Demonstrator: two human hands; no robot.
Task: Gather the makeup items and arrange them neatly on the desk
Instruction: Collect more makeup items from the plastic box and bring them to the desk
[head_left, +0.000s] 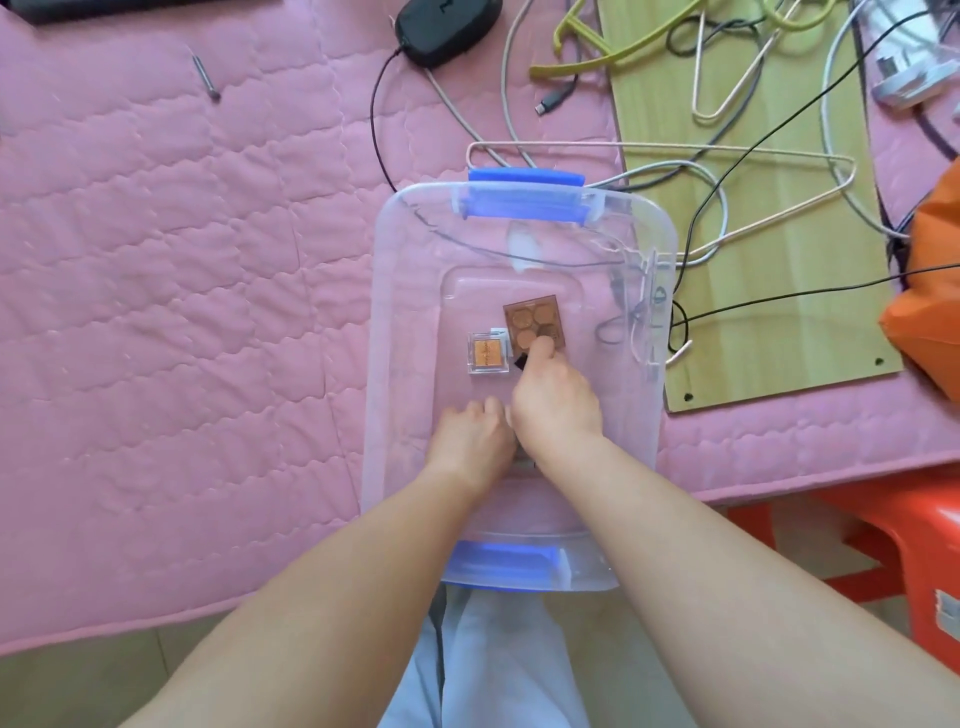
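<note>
Both hands are seen inside a clear plastic storage bin (395, 312) with blue latch handles, set on a pink quilted mat (156, 260). Two makeup items lie on the bin floor: a brown square eyeshadow palette (530, 319) with round pans, tilted so its corners point up and down the frame, and a small clear-cased square compact (487, 353) with an orange pan, just beside it on the left, sitting squarer to the bin walls. The right hand (553, 400) is reached forward; its fingertips (541, 347) are placed on the palette's near corner, curled as if pinching it, with something small and dark showing just under them, not identifiable. Whether the palette is actually lifted cannot be told. The left hand (470, 434) is kept back near the body, fingers curled downward; what, if anything, is held under it is hidden. Key relation: both items lie ahead of the hands, away from the body; the palette is straight ahead of the right hand, the compact ahead and slightly left of it, and no nearer to the left hand. Judged step: palette gets taken by the right hand, compact left for the left hand. Cables and wire hangers (727, 156) are spread over a light wooden board (779, 338) to the right, outside the bin.
</note>
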